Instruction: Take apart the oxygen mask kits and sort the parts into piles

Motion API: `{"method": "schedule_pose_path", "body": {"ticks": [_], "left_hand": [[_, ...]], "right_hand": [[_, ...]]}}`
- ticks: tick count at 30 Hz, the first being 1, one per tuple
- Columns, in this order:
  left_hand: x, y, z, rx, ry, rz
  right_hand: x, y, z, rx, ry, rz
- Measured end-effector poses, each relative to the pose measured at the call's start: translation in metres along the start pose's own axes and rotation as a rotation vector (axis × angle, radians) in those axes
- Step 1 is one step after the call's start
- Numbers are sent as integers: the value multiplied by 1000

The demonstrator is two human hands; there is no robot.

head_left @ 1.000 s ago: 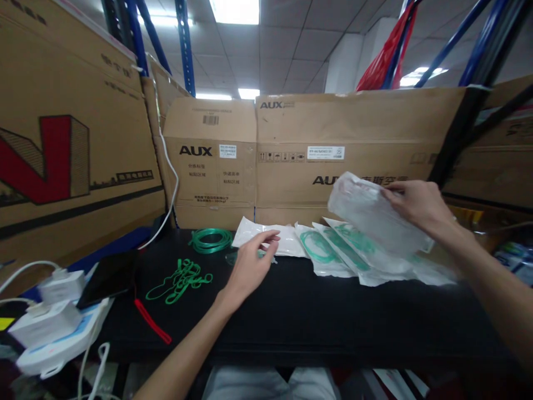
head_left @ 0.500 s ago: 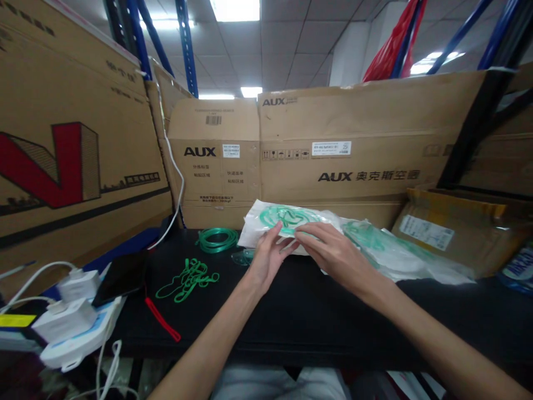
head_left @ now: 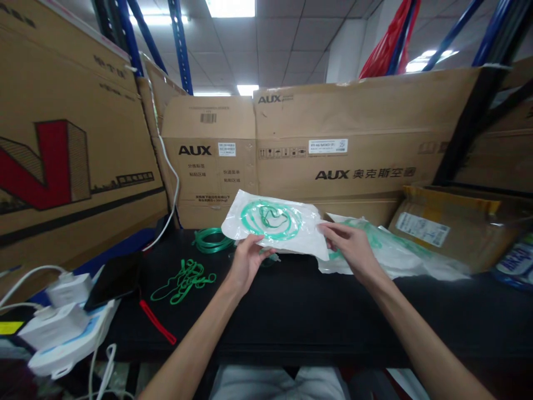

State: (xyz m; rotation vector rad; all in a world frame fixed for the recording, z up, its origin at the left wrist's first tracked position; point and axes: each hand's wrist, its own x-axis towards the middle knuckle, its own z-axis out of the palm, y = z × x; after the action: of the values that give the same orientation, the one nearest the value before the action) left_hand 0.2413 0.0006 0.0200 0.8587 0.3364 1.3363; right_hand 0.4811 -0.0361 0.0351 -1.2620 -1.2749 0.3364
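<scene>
My left hand (head_left: 245, 261) and right hand (head_left: 348, 248) pinch the pouch (head_left: 308, 236) by its near corners. Held spread like this above the far edge of the surface (head_left: 291, 316), its green tubing (head_left: 270, 218) faces me.

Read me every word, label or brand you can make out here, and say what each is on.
"AUX": front of the middle carton.
"AUX", small: top of the long carton.
"AUX 奥克斯空调": the long carton's front.
White stickers, mailer label, other small print: too small to read.
</scene>
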Motion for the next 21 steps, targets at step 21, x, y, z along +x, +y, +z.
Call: {"method": "schedule_pose_path", "body": {"ticks": [21], "left_hand": [[19, 2, -23, 134, -35, -74]], "right_hand": [[-9, 11, 31, 698, -467, 383]]}}
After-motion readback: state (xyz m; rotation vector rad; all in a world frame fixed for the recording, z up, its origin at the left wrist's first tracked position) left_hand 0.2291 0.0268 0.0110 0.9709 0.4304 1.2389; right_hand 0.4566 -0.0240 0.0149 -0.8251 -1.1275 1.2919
